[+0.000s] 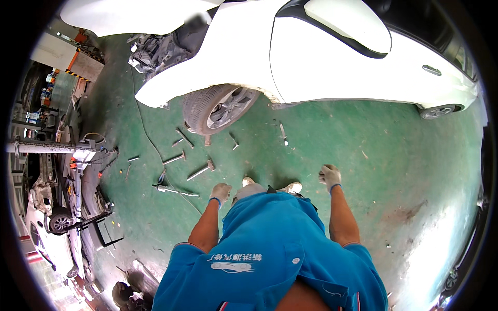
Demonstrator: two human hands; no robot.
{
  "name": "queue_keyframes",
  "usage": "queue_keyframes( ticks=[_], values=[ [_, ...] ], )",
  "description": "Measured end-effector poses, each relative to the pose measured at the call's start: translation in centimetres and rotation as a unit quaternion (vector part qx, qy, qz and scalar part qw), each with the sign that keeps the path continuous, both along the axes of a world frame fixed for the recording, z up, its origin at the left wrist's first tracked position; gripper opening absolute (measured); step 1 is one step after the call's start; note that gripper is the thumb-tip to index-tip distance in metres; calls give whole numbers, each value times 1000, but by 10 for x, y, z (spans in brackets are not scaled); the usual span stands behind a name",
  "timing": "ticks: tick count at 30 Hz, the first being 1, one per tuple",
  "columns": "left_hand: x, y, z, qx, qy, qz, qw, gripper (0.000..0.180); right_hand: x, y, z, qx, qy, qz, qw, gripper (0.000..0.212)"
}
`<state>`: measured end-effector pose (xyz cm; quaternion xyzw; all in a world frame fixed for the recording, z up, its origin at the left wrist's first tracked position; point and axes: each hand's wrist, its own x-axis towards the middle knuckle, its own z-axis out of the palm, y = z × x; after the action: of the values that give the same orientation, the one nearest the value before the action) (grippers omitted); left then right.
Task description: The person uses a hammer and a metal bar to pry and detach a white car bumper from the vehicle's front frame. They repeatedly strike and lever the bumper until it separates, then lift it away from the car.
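Observation:
My left hand (221, 192), in a pale work glove with a blue cuff, hangs beside my left thigh with its fingers curled in and nothing seen in them. Out to the right, my right hand (330, 177) wears the same kind of glove; it is loosely closed and appears to hold nothing. Nearest to my left hand on the green floor lie a hammer (201, 170) and a long silver air tool (175, 190) with a hose. A second hammer (174, 158) lies a little farther off. Neither hand touches a tool.
Ahead stands a white car (332, 67), its front wheel (220, 109) turned and its front end stripped. More hand tools (234, 141) and a narrow bar (283, 134) lie near it. A hose (147, 129) crosses the floor. At left are a chained post (46, 146) and another white car (44, 233).

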<state>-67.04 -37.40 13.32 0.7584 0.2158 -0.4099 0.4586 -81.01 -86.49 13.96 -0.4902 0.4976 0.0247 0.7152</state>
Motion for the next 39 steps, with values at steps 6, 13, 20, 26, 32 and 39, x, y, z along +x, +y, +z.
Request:
queue_keyframes(
  ticks=[6, 13, 20, 26, 32, 39],
  values=[
    [4, 24, -26, -90, 20, 45, 995, 21, 30, 89, -8, -190, 39, 259, 946, 37],
    [-11, 44, -28, -24, -6, -12, 1000, 21, -13, 49, -26, -55, 67, 101, 991, 22],
    [0, 60, -5, -11, 49, 34, 998, 19, -56, 68, -42, -10, 149, 35, 988, 22],
    [24, 83, -11, -42, 60, 31, 997, 20, -39, 142, -53, -269, 198, 224, 916, 29],
    [37, 88, -14, -109, 58, 30, 992, 21, -31, 143, -87, -216, 203, 218, 930, 33],
    [30, 137, -26, -110, 79, 92, 986, 20, 19, 168, -33, -208, 204, 253, 923, 36]
  ],
)
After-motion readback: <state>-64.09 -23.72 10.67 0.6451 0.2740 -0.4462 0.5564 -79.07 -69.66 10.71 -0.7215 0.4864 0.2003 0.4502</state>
